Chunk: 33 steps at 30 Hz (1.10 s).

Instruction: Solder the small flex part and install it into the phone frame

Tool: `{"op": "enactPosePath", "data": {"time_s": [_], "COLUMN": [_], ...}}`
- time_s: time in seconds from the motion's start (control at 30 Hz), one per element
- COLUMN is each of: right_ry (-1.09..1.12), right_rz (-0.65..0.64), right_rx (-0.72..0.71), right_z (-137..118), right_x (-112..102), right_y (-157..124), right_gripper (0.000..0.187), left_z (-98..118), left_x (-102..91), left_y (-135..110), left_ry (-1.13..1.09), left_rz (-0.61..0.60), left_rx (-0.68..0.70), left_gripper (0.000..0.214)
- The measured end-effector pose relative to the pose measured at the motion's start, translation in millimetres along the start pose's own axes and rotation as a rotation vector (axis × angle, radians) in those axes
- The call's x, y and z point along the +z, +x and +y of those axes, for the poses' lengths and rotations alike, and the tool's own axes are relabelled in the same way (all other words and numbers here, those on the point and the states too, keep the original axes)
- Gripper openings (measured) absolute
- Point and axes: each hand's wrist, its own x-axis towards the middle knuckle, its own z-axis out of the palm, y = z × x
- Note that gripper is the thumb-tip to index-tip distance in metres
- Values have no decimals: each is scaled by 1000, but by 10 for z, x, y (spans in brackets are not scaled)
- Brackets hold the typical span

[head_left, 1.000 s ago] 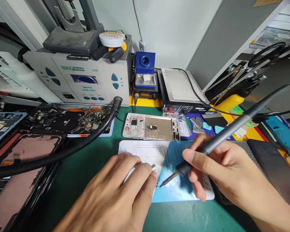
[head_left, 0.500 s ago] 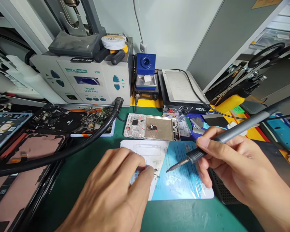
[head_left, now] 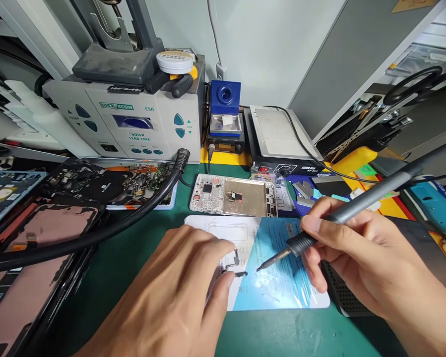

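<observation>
My right hand (head_left: 356, 258) grips a grey soldering iron (head_left: 360, 203) like a pen; its tip (head_left: 262, 267) hovers just above a blue and white card (head_left: 278, 282) on the green mat. My left hand (head_left: 174, 297) rests on the card's white left part, fingers pressed together on a small dark flex part (head_left: 234, 263) that lies just left of the iron's tip. An opened phone frame (head_left: 232, 195) with its boards showing lies just behind the card.
A hot-air rework station (head_left: 133, 124) stands at the back left, its black hose (head_left: 96, 233) crossing the mat. A blue tip cleaner (head_left: 224, 116) and a heating plate (head_left: 278, 136) stand behind. Dismantled phones (head_left: 40, 233) are stacked at left; blades and a black mesh tray (head_left: 342, 292) at right.
The iron's tip lifted up and to the right, away from the flex part, then held. My left fingers shifted on the card, and more of the dark flex part now shows.
</observation>
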Motion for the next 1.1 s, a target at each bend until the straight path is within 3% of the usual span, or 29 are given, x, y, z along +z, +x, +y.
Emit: {"op": "enactPosePath", "data": {"time_s": [0.17,0.4,0.63,0.83,1.1], "right_ry": [-8,-82,-52,-34,-99], "right_rz": [86,80,194,126,148], "right_rx": [-47,8,-65,-40,-55], "right_z": [4,18,92,127,62], "right_x": [54,126,161,120,216], "right_y": [-7,-50,21,-14,-42], "right_gripper": [21,28,28,21,25], "left_z": [2,-4,-18,-12,-19], "left_x": [-7,86,91,121,151], "left_y": [-18,-36,-27,-81,-118], "left_ry": [57,35,-7,-4,54], "left_rz": [7,2,16,40,44], "left_rx": [149,247,269,266,342], "left_gripper": [22,16,13,13,10]}}
